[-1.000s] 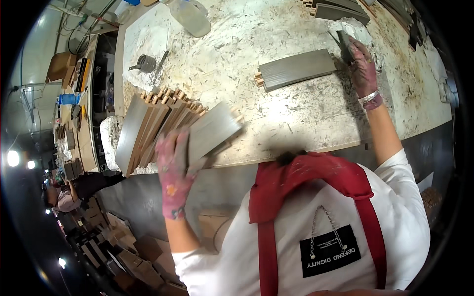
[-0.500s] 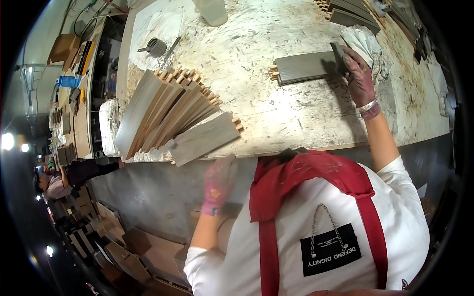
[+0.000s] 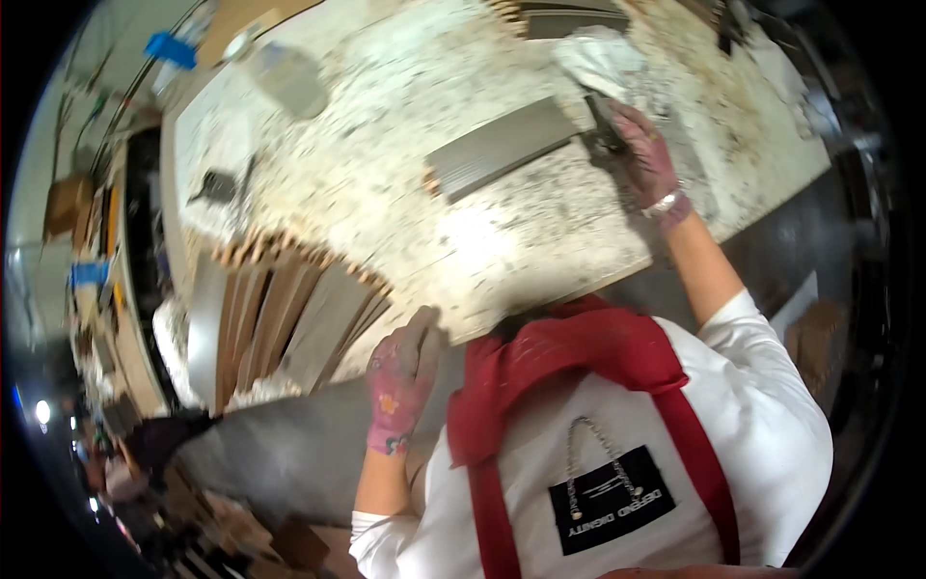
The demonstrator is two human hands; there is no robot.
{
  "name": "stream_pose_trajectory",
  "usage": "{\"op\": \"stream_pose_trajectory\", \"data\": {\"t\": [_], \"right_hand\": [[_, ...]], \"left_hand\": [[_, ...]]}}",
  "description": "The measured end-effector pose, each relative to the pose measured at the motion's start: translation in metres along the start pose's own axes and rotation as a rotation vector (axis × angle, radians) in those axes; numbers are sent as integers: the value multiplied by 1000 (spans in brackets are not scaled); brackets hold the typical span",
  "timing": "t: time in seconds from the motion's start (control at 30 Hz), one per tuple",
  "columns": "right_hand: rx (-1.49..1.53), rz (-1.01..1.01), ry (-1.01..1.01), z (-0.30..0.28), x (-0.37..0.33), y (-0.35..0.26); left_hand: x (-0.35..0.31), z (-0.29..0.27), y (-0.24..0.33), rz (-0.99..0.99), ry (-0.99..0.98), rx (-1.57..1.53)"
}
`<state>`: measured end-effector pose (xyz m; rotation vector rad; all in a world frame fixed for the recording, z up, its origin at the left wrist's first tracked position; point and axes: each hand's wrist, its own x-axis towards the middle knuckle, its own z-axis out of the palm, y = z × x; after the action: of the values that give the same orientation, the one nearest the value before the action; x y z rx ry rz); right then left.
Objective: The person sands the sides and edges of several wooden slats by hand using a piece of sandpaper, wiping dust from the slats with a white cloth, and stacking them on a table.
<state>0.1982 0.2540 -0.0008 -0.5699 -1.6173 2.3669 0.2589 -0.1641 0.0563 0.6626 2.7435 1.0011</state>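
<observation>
Hands well apart, both in pink gloves. Right hand (image 3: 644, 162) clamped on a dark block (image 3: 605, 124), fingers wrapped round its right side, just off the right end of a grey board (image 3: 506, 147); can't tell if block and board touch. Board lies flat mid tabletop (image 3: 482, 241), slanted, left end lower, wooden pegs poking out there. Left hand (image 3: 403, 372) has fingers extended, gripping nothing visible, at the near edge of the tabletop; contact with the edge unclear. Just left of it, a fanned stack of boards (image 3: 318, 323), grey faces and brown edges, pegs at the far end. White cloth (image 3: 600, 60) beyond the block, more grey boards (image 3: 574, 23) just behind the cloth. Far left: translucent jug (image 3: 289, 82) and a small dark item (image 3: 220, 185), blurred. Person wears a red apron (image 3: 579, 349) over a white shirt (image 3: 752, 415).
</observation>
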Motion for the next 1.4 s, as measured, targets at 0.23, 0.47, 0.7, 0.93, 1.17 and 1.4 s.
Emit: {"op": "stream_pose_trajectory", "data": {"t": [0.23, 0.47, 0.7, 0.93, 1.17, 1.4], "right_hand": [[-176, -191, 193, -87, 58, 9], [-523, -85, -50, 2, 33, -23], [-1081, -304, 4, 22, 49, -2], [-1109, -199, -240, -13, -11, -28], [-1102, -640, -748, 125, 35, -37], [-1578, -675, -1260, 173, 66, -14]], "left_hand": [[153, 48, 52, 617, 123, 106], [229, 112, 46, 330, 110, 532], [236, 119, 48, 376, 83, 391], [228, 143, 34, 519, 96, 371], [216, 166, 34, 269, -66, -571], [217, 169, 35, 161, -213, 229]]}}
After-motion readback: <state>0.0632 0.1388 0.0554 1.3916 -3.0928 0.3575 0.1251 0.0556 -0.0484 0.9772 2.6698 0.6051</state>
